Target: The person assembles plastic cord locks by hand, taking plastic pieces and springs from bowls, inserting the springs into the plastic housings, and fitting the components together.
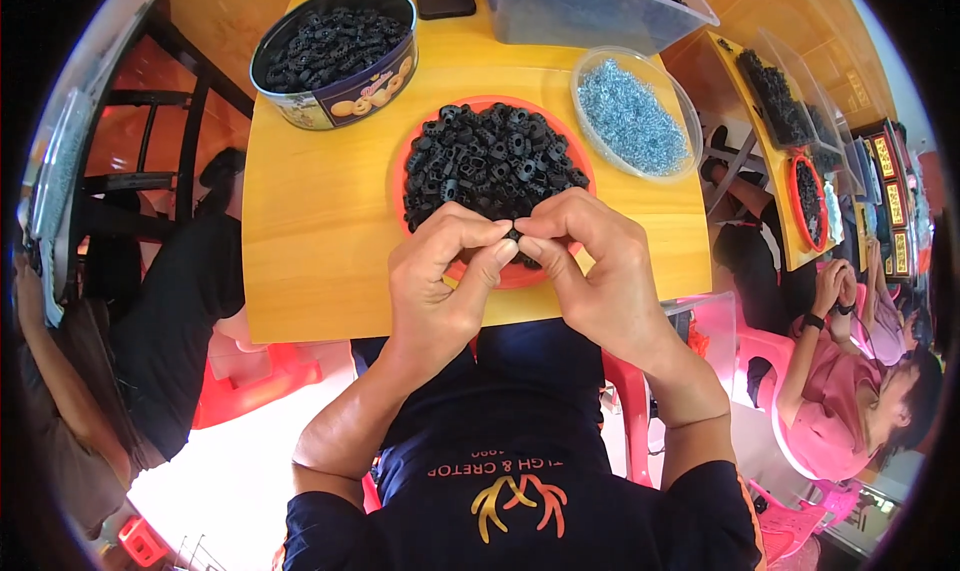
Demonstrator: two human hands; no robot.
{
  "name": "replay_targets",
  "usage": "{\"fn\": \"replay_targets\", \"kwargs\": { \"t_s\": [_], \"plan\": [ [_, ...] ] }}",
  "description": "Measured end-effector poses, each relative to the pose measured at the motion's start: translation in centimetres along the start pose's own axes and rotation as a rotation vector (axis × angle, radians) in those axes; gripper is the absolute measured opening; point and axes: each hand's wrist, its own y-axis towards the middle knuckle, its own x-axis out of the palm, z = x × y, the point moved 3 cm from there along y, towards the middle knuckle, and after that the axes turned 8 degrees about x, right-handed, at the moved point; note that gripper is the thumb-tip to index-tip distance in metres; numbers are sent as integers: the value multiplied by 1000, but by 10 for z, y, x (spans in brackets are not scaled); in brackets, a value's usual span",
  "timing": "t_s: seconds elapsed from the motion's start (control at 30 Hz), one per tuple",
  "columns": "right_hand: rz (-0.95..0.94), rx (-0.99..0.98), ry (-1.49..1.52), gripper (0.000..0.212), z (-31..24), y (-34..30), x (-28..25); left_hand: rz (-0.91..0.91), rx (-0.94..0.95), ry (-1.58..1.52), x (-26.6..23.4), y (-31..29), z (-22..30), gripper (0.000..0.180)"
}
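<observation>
both hands, left (440,281) and right (590,271), pinched in a narrow grip on one small black part (513,235) above the red tray's (515,276) near rim. tiny and half hidden, so could slip from fingertips, dropping off the bench (300,251) into the lap.

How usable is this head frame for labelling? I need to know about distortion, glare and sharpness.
Head view: strong fisheye, the yellow table edges bow outward and a black rim cuts the corners; the left hand and right hand with the small black part between them are sharp; the floor at lower left is blown out white; the co-worker at the right rim is stretched.
</observation>
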Motion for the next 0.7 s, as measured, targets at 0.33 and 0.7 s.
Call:
{"fn": "replay_targets", "kwargs": {
  "t_s": [0.33,0.7],
  "plan": [
    [-9,24,290,9,9,6,7,15,-173,-260,-5,5,-6,12],
    [-62,4,461,10,18,1,5,-43,-132,-373,-5,7,-5,11]
  ]
}}
